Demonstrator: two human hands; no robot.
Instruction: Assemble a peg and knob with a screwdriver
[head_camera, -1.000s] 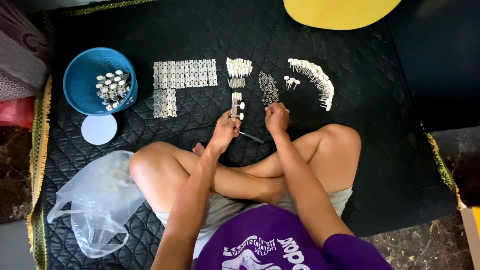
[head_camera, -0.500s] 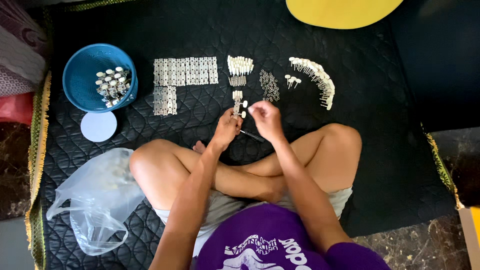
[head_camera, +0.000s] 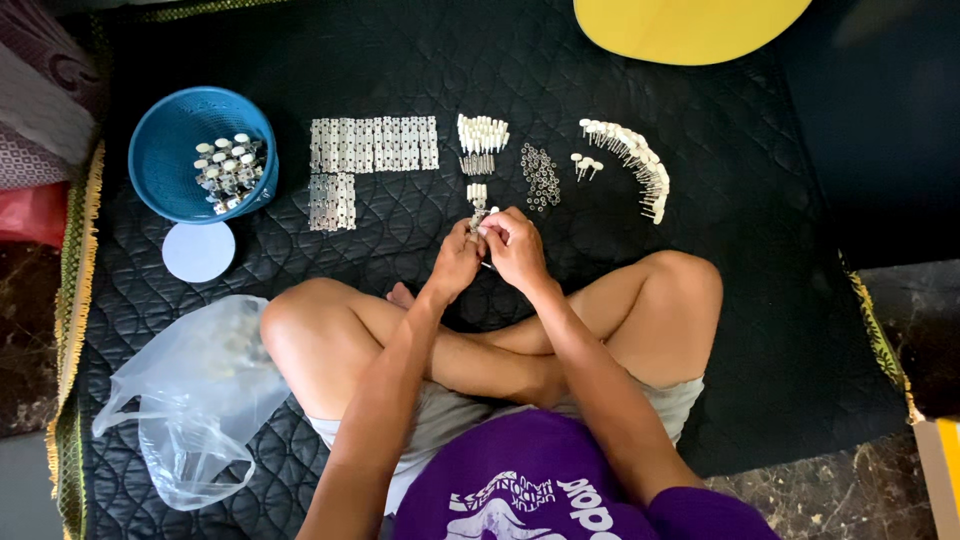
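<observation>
Hands, left (head_camera: 455, 262) and right (head_camera: 517, 250), pinch a small metal part (head_camera: 482, 217) together.

light: bright, even daylight | shadows: soft, faint | glare: mild on plastic bag (head_camera: 190, 400) | focus: sharp centre | edges: wide-angle bend, darker corners

A home floor used for piecework — a black quilted mat (head_camera: 760, 230) with a fringed edge lies over marble tiles (head_camera: 20, 350), small metal parts (head_camera: 372, 145) sorted in rows at upper centre, a blue basket (head_camera: 170, 160) upper left — no bench.
</observation>
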